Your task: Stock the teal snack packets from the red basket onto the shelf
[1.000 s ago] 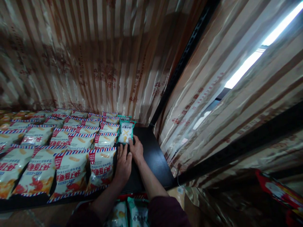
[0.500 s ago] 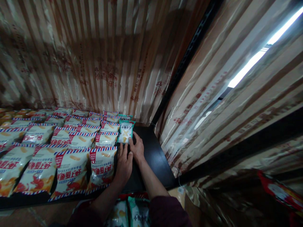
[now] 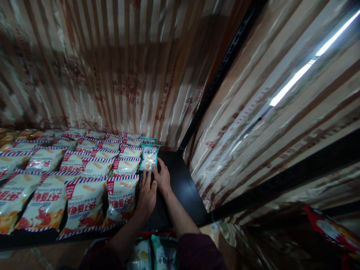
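Note:
A small green and white snack bag [image 3: 149, 156] leans at the back of the black shelf [image 3: 184, 187], with another green bag [image 3: 149, 140] behind it. My left hand [image 3: 147, 197] touches the front bag's lower edge with its fingertips, its fingers stretched forward. My right hand [image 3: 163, 176] is at the bag's lower right corner, thumb against its front and fingers along its side. Both hands are close together. Just left of my left hand stands a white bag with red lettering [image 3: 122, 198].
Rows of white snack bags [image 3: 84, 204] fill the shelf's left side. Behind are striped plastic sheets [image 3: 126, 75] and a black post [image 3: 219, 78]. More green bags [image 3: 164, 253] lie below the shelf edge. A red packet [image 3: 334, 228] is at the lower right.
The fingertips of both hands have shifted slightly on the lower part of the front green bag. The rest looks nearly the same.

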`<action>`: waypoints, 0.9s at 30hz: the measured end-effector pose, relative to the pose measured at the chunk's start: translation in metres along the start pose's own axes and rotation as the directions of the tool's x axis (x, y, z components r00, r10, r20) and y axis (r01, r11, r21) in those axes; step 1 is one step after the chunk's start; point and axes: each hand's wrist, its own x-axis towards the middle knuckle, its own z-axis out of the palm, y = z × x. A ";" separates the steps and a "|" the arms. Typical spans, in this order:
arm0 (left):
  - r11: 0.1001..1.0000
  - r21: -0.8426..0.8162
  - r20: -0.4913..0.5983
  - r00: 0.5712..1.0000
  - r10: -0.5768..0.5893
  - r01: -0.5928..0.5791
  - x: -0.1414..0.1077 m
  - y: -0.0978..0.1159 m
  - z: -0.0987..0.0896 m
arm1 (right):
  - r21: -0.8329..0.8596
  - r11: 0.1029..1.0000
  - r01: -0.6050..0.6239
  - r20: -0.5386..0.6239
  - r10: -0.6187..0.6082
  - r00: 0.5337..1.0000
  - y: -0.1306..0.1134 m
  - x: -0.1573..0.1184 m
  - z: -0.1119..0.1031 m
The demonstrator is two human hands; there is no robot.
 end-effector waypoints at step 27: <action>0.775 0.372 0.243 0.859 0.450 -0.511 -0.071 -0.012 -0.020 | -0.002 0.996 -0.085 0.014 0.085 0.996 -0.010 -0.109 -0.043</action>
